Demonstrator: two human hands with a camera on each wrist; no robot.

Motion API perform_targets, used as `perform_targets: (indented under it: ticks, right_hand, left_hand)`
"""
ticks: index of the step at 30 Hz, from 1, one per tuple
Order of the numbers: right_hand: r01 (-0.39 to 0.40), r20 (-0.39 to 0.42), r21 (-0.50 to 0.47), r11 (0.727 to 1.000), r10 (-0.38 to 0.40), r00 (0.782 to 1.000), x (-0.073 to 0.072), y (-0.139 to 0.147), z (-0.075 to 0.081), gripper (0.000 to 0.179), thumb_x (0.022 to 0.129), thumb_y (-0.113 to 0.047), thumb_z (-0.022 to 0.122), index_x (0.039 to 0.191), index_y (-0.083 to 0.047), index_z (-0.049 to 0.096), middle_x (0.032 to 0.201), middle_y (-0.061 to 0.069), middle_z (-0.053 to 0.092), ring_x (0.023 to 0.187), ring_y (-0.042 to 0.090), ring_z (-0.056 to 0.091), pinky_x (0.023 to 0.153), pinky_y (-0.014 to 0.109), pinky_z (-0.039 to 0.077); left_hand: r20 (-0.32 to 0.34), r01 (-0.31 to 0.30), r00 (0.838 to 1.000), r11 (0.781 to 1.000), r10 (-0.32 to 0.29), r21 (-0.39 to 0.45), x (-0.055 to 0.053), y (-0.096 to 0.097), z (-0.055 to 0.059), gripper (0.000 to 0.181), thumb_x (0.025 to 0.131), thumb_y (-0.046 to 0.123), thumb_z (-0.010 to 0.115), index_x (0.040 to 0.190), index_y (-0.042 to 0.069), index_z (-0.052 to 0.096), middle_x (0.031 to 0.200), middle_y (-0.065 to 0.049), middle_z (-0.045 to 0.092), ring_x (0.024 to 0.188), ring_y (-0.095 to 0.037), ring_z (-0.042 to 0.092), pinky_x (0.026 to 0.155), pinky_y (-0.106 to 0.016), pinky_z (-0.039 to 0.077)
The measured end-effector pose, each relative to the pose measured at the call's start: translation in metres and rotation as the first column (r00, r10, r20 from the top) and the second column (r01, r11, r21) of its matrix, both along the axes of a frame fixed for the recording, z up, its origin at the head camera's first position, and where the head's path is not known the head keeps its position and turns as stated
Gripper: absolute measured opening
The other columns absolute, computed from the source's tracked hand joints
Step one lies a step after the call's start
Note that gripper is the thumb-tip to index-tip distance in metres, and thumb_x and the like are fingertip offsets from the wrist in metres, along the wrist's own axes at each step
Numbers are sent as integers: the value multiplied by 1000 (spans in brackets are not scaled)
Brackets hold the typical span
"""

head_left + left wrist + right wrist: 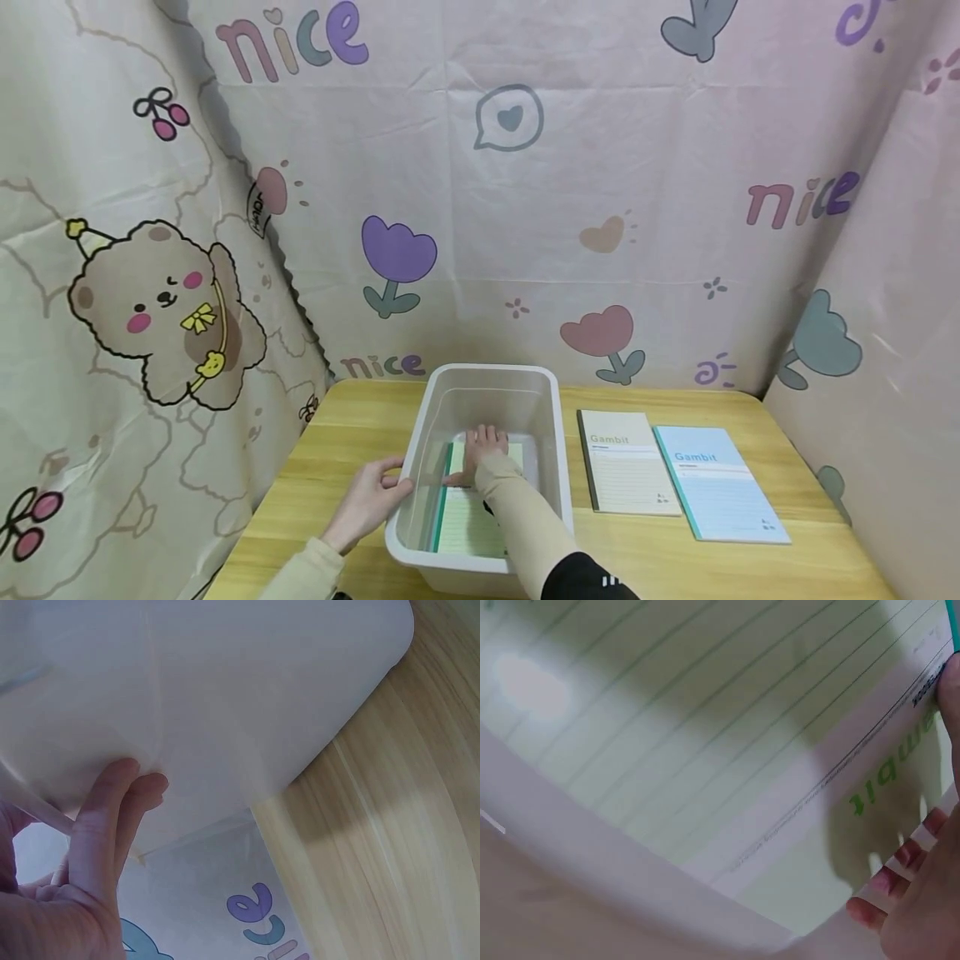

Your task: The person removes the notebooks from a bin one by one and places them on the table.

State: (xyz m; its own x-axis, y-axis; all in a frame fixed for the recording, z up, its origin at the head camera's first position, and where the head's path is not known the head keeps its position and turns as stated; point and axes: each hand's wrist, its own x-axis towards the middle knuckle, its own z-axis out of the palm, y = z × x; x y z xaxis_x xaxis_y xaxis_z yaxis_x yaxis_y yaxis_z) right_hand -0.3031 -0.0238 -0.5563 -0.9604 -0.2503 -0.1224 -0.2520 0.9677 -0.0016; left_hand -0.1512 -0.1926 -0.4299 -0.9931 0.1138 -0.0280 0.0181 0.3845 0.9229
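Observation:
A whitish plastic bin (557, 433) stands at the front middle of a wooden table. At its left rim my left hand (367, 504) holds on; the left wrist view shows two fingers (97, 832) against the bin wall (240, 697). A pale green lined notebook (468, 529) with a teal spine lies inside on the bottom, cover up. Over its far part spreads my right hand (482, 454). In the right wrist view the thumb (950, 690) is by the teal spine and the fingertips (889, 883) are near the top edge. Whether they press the cover cannot be told.
Right of the bin lie a white Gambit notebook (626, 475) with a dark spine and a blue Gambit notebook (731, 500) with a teal spine, side by side. A printed curtain (480, 250) hangs behind the table (360, 425) and along both sides.

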Motion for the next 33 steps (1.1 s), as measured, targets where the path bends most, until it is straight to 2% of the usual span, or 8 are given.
perform_targets:
  ticks: [6, 12, 17, 23, 28, 33]
  right_hand:
    - [-6, -24, 21, 1000, 6, 1000, -3, 0, 5, 103, 65, -84, 69, 140, -16, 51, 143, 9, 53, 136, 27, 48, 118, 45, 42]
    - [-41, -64, 95, 995, 47, 997, -4, -1, 10, 105, 64, -86, 67, 138, -14, 53, 143, 9, 52, 136, 25, 47, 118, 41, 41]
    - [-50, -90, 119, 992, 61, 994, -2, -5, 15, 104, 61, -85, 70, 133, -11, 57, 135, 8, 54, 129, 24, 48, 115, 41, 43]
    - [-45, -65, 102, 994, 51, 997, -1, -9, 25, 103, 61, -82, 73, 133, -10, 56, 136, 8, 59, 130, 25, 52, 115, 42, 44]
    - [-32, -9, 28, 999, 33, 999, -1, -10, 33, 104, 65, -77, 75, 139, -9, 51, 141, 11, 61, 133, 30, 55, 118, 45, 43]
    - [-67, -44, -3, 998, 66, 997, -3, -7, 39, 95, 68, -79, 72, 130, -9, 56, 131, 11, 66, 126, 27, 59, 113, 41, 46]
  left_hand:
    - [2, -26, 1000, 1000, 26, -14, 0, 1, 1, 50, 91, 3, 61, 134, -20, 49, 112, -39, 68, 95, -46, 73, 71, -43, 67]
    - [1, -17, 1000, 1000, 17, -7, 0, 1, 0, 51, 91, 4, 60, 134, -20, 48, 113, -40, 66, 95, -49, 72, 70, -42, 67]
    - [5, -24, 1000, 1000, 25, -9, 1, 1, -1, 51, 90, 3, 61, 134, -20, 48, 112, -40, 67, 95, -49, 72, 70, -41, 67]
    - [3, -9, 1000, 1000, 9, -9, 1, 1, -2, 52, 91, 4, 60, 135, -20, 47, 111, -39, 67, 95, -49, 72, 70, -41, 67]
    - [8, 0, 1000, 1000, 0, 0, 0, 0, -1, 52, 92, 4, 59, 136, -20, 46, 111, -39, 67, 94, -48, 73, 69, -40, 67]
    - [16, 1, 1000, 1000, -1, -5, -1, -1, 0, 52, 92, 4, 59, 136, -20, 46, 111, -39, 68, 92, -45, 74, 68, -40, 67]
